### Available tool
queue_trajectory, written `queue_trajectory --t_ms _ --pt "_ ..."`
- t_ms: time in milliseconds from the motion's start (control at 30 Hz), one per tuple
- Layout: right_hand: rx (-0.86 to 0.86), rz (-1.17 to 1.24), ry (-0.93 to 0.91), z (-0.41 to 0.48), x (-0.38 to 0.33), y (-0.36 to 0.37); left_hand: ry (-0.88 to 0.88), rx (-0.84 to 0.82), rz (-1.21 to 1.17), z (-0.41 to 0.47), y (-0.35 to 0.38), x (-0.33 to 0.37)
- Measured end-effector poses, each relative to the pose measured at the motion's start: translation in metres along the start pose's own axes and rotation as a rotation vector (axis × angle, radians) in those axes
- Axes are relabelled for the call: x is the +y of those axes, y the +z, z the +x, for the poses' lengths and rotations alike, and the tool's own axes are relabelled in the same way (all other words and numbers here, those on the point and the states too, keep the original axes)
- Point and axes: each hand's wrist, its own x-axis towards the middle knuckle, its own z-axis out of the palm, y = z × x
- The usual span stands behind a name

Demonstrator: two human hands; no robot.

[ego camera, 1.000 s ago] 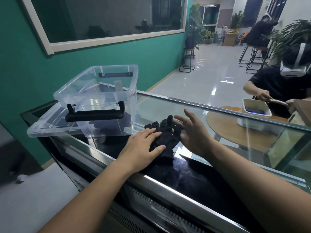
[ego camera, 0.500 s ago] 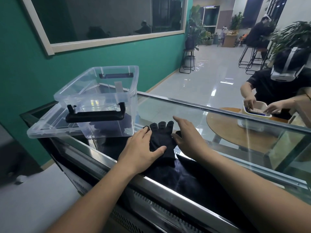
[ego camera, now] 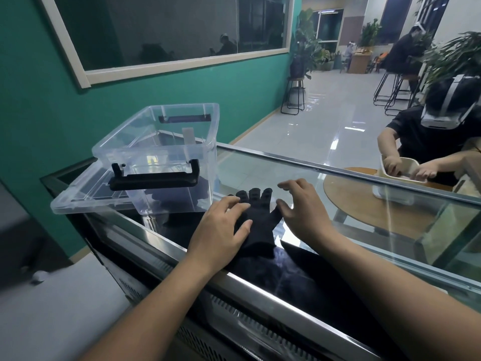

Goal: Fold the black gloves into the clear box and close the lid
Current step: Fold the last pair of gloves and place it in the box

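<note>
— Where are the gloves (ego camera: 256, 222)?
— Flat on the glass top of the bench (ego camera: 338, 194), black knit, fingers pointing to the far side, cuff toward the near metal edge. They look stacked; I cannot tell how many.
— And the hands?
— The left hand (ego camera: 221, 227) lies palm down on the left part of the gloves, fingers spread flat, gripping nothing. The right hand (ego camera: 304, 212) is just right of them, fingers wide and curled, holding nothing.
— The box?
— The clear box (ego camera: 161, 157) is hard see-through plastic, rectangular with rounded corners and a black handle (ego camera: 154, 178), standing open on its clear lid (ego camera: 86, 196) at the left, near the gloves.
— Room to move?
— Bare glass stretches right and far of the hands.
</note>
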Motion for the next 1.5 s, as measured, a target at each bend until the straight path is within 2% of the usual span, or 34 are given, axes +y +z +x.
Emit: queue_trajectory --t_ms 167,433,633,733,833,933,1033,1200,1333,1400,1500 --pt "-0.065 -0.12 0.062 0.0 0.005 0.002 -0.066 0.022 0.038 0.001 0.003 -0.004" --pt "-0.045 -0.112 0.095 0.002 0.005 0.001 -0.101 0.046 0.022 0.001 0.005 -0.005" --pt "0.008 0.075 -0.05 -0.003 -0.004 -0.005 0.112 0.087 -0.069 -0.004 -0.002 0.0" --pt "-0.065 0.106 -0.184 -0.008 -0.009 -0.01 0.21 0.02 -0.142 -0.009 -0.009 0.003" --pt "-0.197 0.035 -0.307 -0.01 -0.012 -0.01 0.251 -0.062 -0.173 -0.011 -0.012 0.003" --pt "-0.367 -0.088 -0.293 -0.005 -0.013 -0.005 0.275 -0.072 -0.181 -0.011 -0.011 0.004" --pt "-0.444 -0.147 -0.229 0.0 -0.009 0.0 0.288 -0.069 -0.194 -0.01 -0.011 0.004" --pt "-0.431 -0.161 -0.165 0.005 -0.002 0.005 0.29 -0.094 -0.179 -0.01 -0.011 0.004" --pt "-0.249 -0.089 -0.156 0.004 -0.009 -0.009 0.289 -0.101 -0.182 -0.011 -0.012 0.003" --pt "-0.198 0.009 -0.201 -0.003 -0.018 -0.021 0.286 -0.089 -0.178 -0.01 -0.012 0.003" --pt "-0.268 0.09 -0.348 -0.026 -0.03 -0.032 0.299 -0.047 -0.148 -0.009 -0.011 0.003"
